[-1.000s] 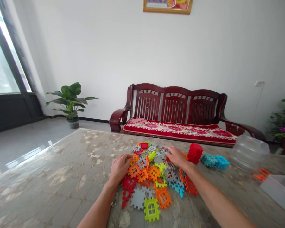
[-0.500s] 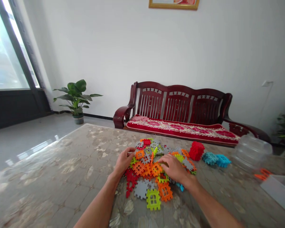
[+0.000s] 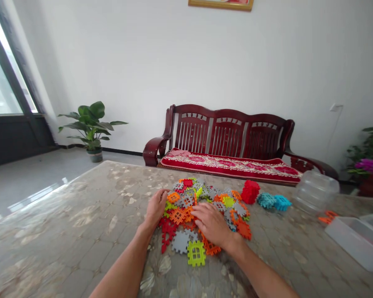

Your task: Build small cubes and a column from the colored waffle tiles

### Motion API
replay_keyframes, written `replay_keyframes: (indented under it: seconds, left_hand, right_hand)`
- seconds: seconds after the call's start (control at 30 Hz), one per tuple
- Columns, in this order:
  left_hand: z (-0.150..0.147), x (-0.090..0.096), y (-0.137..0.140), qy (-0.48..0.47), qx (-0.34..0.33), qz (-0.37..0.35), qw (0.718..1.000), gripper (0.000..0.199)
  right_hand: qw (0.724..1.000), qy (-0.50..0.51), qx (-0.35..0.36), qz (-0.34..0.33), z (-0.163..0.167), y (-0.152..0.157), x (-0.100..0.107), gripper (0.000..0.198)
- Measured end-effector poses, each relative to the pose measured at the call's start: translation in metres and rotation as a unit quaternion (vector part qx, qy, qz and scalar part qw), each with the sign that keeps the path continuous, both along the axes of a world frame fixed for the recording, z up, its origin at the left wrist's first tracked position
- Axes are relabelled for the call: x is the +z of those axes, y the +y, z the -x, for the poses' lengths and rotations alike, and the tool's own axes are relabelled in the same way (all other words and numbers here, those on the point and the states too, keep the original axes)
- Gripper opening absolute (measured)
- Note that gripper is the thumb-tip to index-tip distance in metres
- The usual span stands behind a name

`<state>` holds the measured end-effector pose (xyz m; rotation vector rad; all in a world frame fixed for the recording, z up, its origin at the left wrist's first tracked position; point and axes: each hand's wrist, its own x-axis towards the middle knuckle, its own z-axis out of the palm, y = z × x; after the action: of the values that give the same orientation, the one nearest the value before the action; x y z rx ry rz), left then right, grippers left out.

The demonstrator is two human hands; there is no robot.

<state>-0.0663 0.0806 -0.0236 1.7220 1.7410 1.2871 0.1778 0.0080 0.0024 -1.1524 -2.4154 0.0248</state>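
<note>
A heap of flat plastic interlocking building tiles (image 3: 180, 242) in orange, grey, lime green and red lies on the table in front of me. My left hand (image 3: 156, 207) rests along the heap's left edge, fingers loosely bent and apart, beside an orange window tile (image 3: 173, 197). Over the middle of the heap, my right hand (image 3: 211, 223) is spread palm down, its fingertips touching orange tiles (image 3: 178, 215). Its palm hides some tiles beneath. A lime green window tile (image 3: 196, 253) lies flat at the near edge, and a red triangular piece (image 3: 168, 231) is to its left.
Right of the heap stand a red stack of tiles (image 3: 250, 192) and two blue stacks (image 3: 266, 200). Farther right are a clear plastic container (image 3: 317, 192), orange pieces (image 3: 328, 217) and a translucent box (image 3: 354, 244). A wooden bench (image 3: 226, 138) stands beyond the patterned tablecloth (image 3: 65, 231).
The view has turned slightly right. My right hand has moved left and nearer to me across the heap, uncovering tiles on the right side. My left hand stays at the left edge.
</note>
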Motion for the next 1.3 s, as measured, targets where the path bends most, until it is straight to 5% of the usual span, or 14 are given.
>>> replay_keyframes:
  seconds: [0.3,0.43,0.57,1.0,1.3]
  left_hand:
    - [0.001,0.000,-0.001,0.049,-0.020,0.026,0.998,0.039]
    - [0.001,-0.001,0.000,0.075,-0.026,0.050,0.996,0.039]
    - [0.001,-0.003,0.002,0.101,-0.035,0.047,0.993,0.035]
    - [0.003,-0.005,0.003,0.136,-0.045,0.039,0.989,0.035]
    - [0.006,-0.008,0.006,0.143,-0.048,0.042,0.988,0.036]
  right_hand:
    - [0.970,0.167,-0.173,-0.024,-0.079,0.009,-0.007,0.034]
    - [0.934,0.239,-0.263,-0.030,-0.132,0.005,-0.031,0.035]
    - [0.908,0.306,-0.286,0.034,-0.165,0.001,-0.057,0.043]
    - [0.923,0.263,-0.281,0.023,-0.154,0.006,-0.053,0.044]
    - [0.883,0.358,-0.305,0.002,-0.153,-0.005,-0.048,0.050]
